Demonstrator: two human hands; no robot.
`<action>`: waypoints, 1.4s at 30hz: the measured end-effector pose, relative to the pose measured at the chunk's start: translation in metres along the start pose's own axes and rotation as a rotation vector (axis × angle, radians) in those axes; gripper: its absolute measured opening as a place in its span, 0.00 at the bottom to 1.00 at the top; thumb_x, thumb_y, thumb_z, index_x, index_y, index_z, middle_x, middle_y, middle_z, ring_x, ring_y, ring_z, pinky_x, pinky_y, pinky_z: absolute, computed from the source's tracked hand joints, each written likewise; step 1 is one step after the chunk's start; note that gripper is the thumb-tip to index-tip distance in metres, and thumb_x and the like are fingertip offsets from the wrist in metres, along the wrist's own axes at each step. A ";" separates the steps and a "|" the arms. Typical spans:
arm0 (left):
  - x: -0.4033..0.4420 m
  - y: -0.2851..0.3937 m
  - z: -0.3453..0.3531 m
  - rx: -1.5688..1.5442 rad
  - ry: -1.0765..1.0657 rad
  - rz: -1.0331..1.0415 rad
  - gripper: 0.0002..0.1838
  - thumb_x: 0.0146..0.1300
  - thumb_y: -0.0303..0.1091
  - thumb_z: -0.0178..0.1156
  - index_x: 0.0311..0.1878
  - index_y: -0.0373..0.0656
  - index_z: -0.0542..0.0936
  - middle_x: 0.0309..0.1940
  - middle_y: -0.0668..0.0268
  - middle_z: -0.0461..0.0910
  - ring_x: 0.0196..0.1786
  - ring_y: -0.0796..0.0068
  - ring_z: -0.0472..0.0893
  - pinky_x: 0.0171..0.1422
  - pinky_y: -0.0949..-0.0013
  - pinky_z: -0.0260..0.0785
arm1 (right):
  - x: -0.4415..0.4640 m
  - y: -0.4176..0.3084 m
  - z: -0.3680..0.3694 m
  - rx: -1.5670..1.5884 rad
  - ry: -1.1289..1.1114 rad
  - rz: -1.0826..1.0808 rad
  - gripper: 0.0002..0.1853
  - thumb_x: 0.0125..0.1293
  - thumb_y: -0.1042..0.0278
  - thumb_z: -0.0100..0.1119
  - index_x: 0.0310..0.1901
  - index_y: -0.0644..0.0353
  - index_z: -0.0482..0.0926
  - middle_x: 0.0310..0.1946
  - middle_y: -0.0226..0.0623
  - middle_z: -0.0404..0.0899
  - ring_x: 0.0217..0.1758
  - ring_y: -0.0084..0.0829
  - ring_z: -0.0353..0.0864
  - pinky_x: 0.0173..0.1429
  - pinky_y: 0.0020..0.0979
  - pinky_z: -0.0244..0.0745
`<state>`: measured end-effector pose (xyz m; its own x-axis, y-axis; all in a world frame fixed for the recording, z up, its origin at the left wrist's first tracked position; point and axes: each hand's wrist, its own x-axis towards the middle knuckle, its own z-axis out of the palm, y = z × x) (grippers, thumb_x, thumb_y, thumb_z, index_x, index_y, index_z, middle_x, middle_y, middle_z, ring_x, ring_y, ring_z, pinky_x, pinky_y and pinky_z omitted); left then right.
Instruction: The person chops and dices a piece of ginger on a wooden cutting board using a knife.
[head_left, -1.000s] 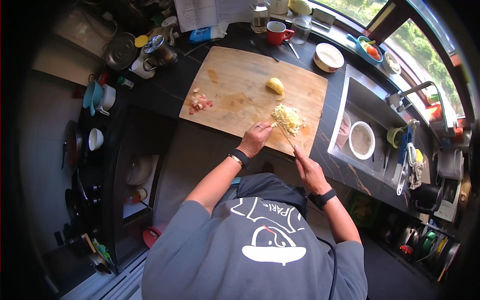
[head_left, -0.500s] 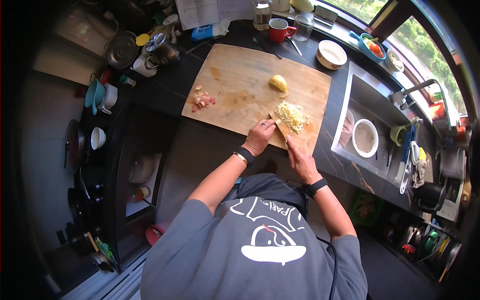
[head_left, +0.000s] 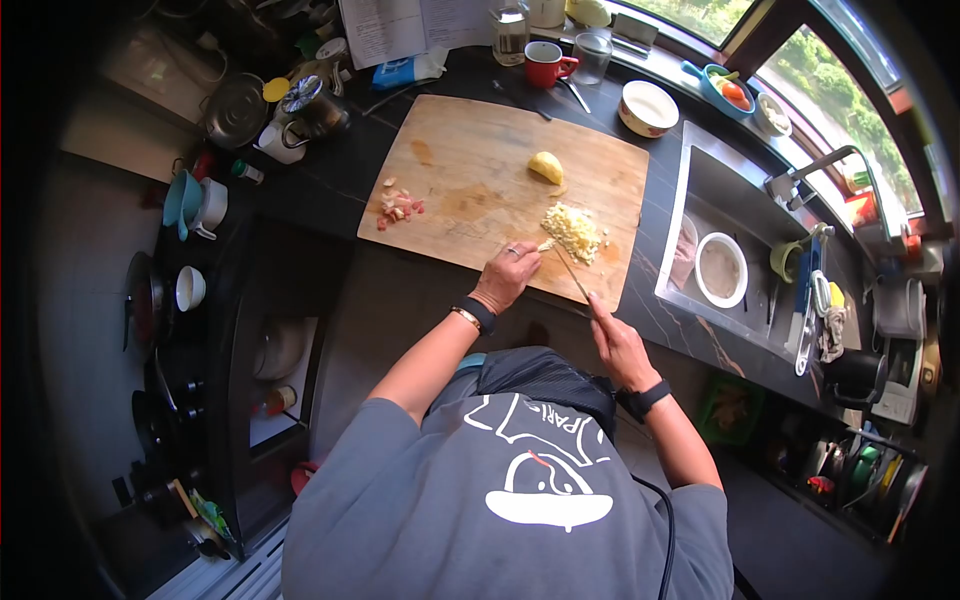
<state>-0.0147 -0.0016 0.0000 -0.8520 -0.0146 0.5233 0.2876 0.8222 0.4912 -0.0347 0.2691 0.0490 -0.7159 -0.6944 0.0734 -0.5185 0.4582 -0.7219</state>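
A wooden cutting board (head_left: 480, 150) lies on the dark counter. At its front edge my left hand (head_left: 508, 273) pinches a small pale yellow piece (head_left: 545, 245). My right hand (head_left: 620, 350) is closed round the handle of a knife (head_left: 573, 276), whose blade points up and left beside that piece. Just beyond the blade is a pile of small chopped pale yellow bits (head_left: 572, 232). Farther back sits a larger yellow chunk (head_left: 545, 167), cut side down. Small pink and whitish pieces (head_left: 400, 206) are grouped at the board's left side.
On the right, a sink (head_left: 728, 185) holds a white round container (head_left: 720, 271). A bowl (head_left: 648, 109), a red mug (head_left: 549, 64) and glass jars stand behind the board. Left of it are a metal pot (head_left: 312, 108) and a lidded pan (head_left: 236, 110).
Between the earlier frames the knife came left against my left fingers; now its blade is thin and edge-on again, with my right hand farther right. The whole view has shifted slightly.
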 end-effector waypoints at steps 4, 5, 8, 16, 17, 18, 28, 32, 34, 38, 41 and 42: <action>-0.002 -0.005 0.005 0.066 -0.012 0.020 0.06 0.60 0.25 0.65 0.41 0.39 0.82 0.42 0.60 0.82 0.46 0.57 0.82 0.53 0.61 0.76 | 0.030 0.002 0.021 -0.053 0.036 -0.077 0.31 0.73 0.68 0.55 0.76 0.44 0.60 0.37 0.53 0.83 0.38 0.52 0.84 0.42 0.48 0.79; -0.003 -0.006 0.006 0.067 -0.013 0.019 0.06 0.60 0.25 0.65 0.41 0.39 0.82 0.42 0.60 0.82 0.46 0.57 0.82 0.53 0.61 0.76 | 0.034 0.002 0.024 -0.051 0.079 -0.132 0.32 0.73 0.68 0.55 0.76 0.43 0.60 0.36 0.53 0.83 0.37 0.52 0.84 0.42 0.48 0.79; -0.001 -0.004 0.006 0.114 -0.023 0.023 0.07 0.60 0.24 0.60 0.41 0.40 0.81 0.46 0.61 0.82 0.47 0.60 0.82 0.51 0.63 0.77 | 0.041 0.002 0.032 -0.080 0.062 -0.117 0.31 0.74 0.65 0.53 0.76 0.42 0.59 0.36 0.54 0.83 0.36 0.54 0.84 0.41 0.50 0.79; -0.001 -0.003 0.006 0.140 -0.038 0.004 0.06 0.61 0.26 0.64 0.42 0.40 0.82 0.44 0.62 0.83 0.47 0.60 0.81 0.52 0.63 0.76 | 0.036 0.016 0.049 -0.160 -0.009 -0.015 0.31 0.75 0.62 0.52 0.77 0.40 0.57 0.31 0.56 0.81 0.31 0.58 0.82 0.37 0.54 0.77; -0.001 -0.003 0.006 0.138 -0.038 0.006 0.06 0.61 0.26 0.64 0.42 0.40 0.82 0.44 0.62 0.83 0.47 0.60 0.81 0.52 0.63 0.76 | 0.029 0.020 0.051 -0.129 0.040 -0.049 0.31 0.74 0.62 0.52 0.77 0.40 0.57 0.29 0.55 0.80 0.30 0.57 0.81 0.36 0.54 0.77; -0.001 -0.002 0.004 0.133 -0.046 -0.007 0.06 0.61 0.26 0.64 0.42 0.40 0.82 0.44 0.62 0.83 0.47 0.60 0.81 0.52 0.63 0.76 | 0.020 0.020 0.046 -0.131 0.043 -0.048 0.31 0.74 0.62 0.52 0.77 0.40 0.57 0.29 0.55 0.80 0.30 0.57 0.81 0.36 0.54 0.77; -0.001 -0.004 0.005 0.117 -0.027 0.016 0.05 0.61 0.25 0.63 0.41 0.40 0.81 0.43 0.62 0.83 0.45 0.60 0.81 0.51 0.64 0.77 | -0.020 0.000 0.002 -0.029 -0.032 0.043 0.31 0.73 0.67 0.54 0.76 0.41 0.61 0.26 0.50 0.77 0.31 0.53 0.81 0.38 0.50 0.76; 0.001 -0.005 0.002 0.153 -0.052 0.044 0.05 0.61 0.25 0.63 0.40 0.41 0.81 0.43 0.62 0.83 0.45 0.61 0.81 0.50 0.64 0.77 | 0.013 0.000 0.022 -0.132 -0.024 0.000 0.30 0.74 0.64 0.53 0.76 0.40 0.60 0.30 0.52 0.80 0.33 0.54 0.82 0.38 0.50 0.78; 0.001 -0.005 0.004 0.164 -0.063 0.052 0.04 0.61 0.25 0.63 0.40 0.41 0.81 0.44 0.62 0.83 0.46 0.61 0.81 0.50 0.64 0.77 | 0.026 0.002 0.032 -0.150 -0.012 -0.011 0.30 0.74 0.63 0.53 0.76 0.40 0.60 0.31 0.53 0.81 0.34 0.55 0.83 0.38 0.50 0.78; 0.001 -0.005 0.004 0.177 -0.087 0.031 0.08 0.59 0.23 0.57 0.41 0.39 0.82 0.47 0.62 0.83 0.49 0.62 0.82 0.51 0.65 0.78 | 0.042 0.011 0.048 -0.182 -0.005 -0.049 0.31 0.75 0.61 0.51 0.77 0.39 0.56 0.32 0.57 0.81 0.32 0.58 0.82 0.37 0.52 0.79; 0.001 -0.003 0.004 0.169 -0.059 0.039 0.09 0.58 0.23 0.57 0.41 0.39 0.82 0.47 0.62 0.83 0.49 0.62 0.82 0.51 0.65 0.78 | 0.043 0.012 0.052 -0.227 -0.036 -0.006 0.32 0.75 0.61 0.51 0.78 0.38 0.55 0.32 0.58 0.81 0.31 0.59 0.82 0.36 0.53 0.79; 0.000 -0.004 0.004 0.159 -0.056 0.032 0.07 0.60 0.24 0.60 0.42 0.40 0.82 0.46 0.62 0.83 0.48 0.61 0.82 0.52 0.64 0.78 | 0.040 0.011 0.053 -0.238 -0.034 0.008 0.32 0.75 0.61 0.51 0.78 0.38 0.55 0.32 0.58 0.81 0.30 0.59 0.82 0.35 0.53 0.78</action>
<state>-0.0179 -0.0021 -0.0045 -0.8677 0.0409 0.4954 0.2458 0.9015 0.3562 -0.0448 0.2170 0.0074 -0.7064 -0.7066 0.0423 -0.6112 0.5787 -0.5400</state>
